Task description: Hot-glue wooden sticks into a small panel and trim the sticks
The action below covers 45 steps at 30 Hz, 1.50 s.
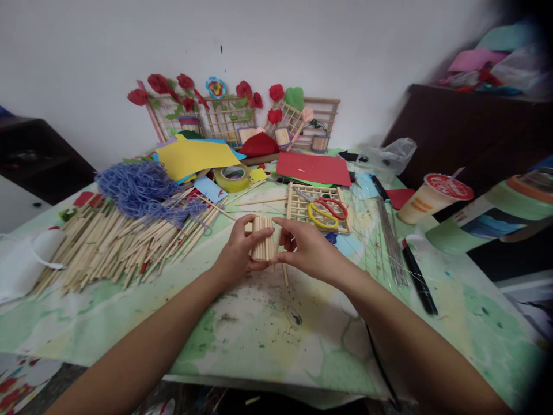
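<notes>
White wall (302, 46) behind, patterned tablecloth (242, 346) below, loose stick pile (103, 248) off left. Stick bundle (263, 239) is mid-table, upright, gripped in the left hand (237, 248), thumb across its front. On its right edge is the right hand (309, 245); can't tell if it's pinching. Risk: sticks could shear out of line if thumb pressure drops or fingertips push unevenly. Pose: forearms converge from near side, right thumb low, index high, other fingers curled.
</notes>
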{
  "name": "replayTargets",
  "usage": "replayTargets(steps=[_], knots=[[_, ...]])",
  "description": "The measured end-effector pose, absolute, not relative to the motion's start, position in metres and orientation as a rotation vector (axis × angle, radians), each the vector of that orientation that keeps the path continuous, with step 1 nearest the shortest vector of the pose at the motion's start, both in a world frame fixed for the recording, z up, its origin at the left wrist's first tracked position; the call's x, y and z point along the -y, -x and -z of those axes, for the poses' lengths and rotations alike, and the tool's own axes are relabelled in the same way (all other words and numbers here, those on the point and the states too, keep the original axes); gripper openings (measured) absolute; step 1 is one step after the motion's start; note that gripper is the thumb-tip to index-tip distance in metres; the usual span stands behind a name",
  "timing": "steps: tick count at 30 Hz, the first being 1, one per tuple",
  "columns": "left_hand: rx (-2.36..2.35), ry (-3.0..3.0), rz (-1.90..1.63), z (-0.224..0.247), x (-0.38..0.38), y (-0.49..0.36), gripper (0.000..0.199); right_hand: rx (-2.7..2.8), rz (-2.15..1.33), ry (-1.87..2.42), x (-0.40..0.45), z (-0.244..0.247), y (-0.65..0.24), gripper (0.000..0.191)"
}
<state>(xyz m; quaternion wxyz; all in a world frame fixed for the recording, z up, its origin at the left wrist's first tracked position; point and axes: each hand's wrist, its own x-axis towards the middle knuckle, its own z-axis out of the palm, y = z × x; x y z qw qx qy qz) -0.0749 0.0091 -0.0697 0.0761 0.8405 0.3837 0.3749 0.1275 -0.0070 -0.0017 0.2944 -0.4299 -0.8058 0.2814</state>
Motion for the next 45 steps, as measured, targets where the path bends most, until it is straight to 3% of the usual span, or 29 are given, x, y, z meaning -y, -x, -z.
replayTargets(steps=[4, 10, 16, 21, 25, 34, 45], knots=[[-1.167, -2.492, -1.139, 0.07, -0.009, 0.075, 0.062, 2.049, -0.855, 1.067, 0.003, 0.004, -0.128, 0.049], [-1.069, -2.516, -1.142, 0.071, -0.008, 0.075, 0.065, 1.859, -0.962, 1.049, -0.005, 0.007, -0.128, 0.019], [-1.051, -2.55, -1.121, 0.068, -0.005, 0.072, 0.064, 1.636, -0.953, 1.092, -0.011, 0.016, -0.124, 0.029], [-1.021, -2.528, -1.159, 0.068, -0.006, 0.07, 0.065, 1.726, -0.731, 1.144, -0.005, 0.017, -0.118, 0.017], [-1.003, -2.473, -1.184, 0.068, -0.008, 0.071, 0.063, 1.797, -0.584, 1.14, -0.003, 0.017, -0.117, 0.018], [-1.012, -2.399, -1.273, 0.071, -0.011, 0.072, 0.058, 1.958, -0.682, 1.024, 0.001, 0.01, -0.122, 0.036], [-0.948, -2.404, -1.341, 0.07, -0.012, 0.073, 0.06, 2.263, -0.429, 0.902, -0.003, 0.011, -0.129, 0.082]])
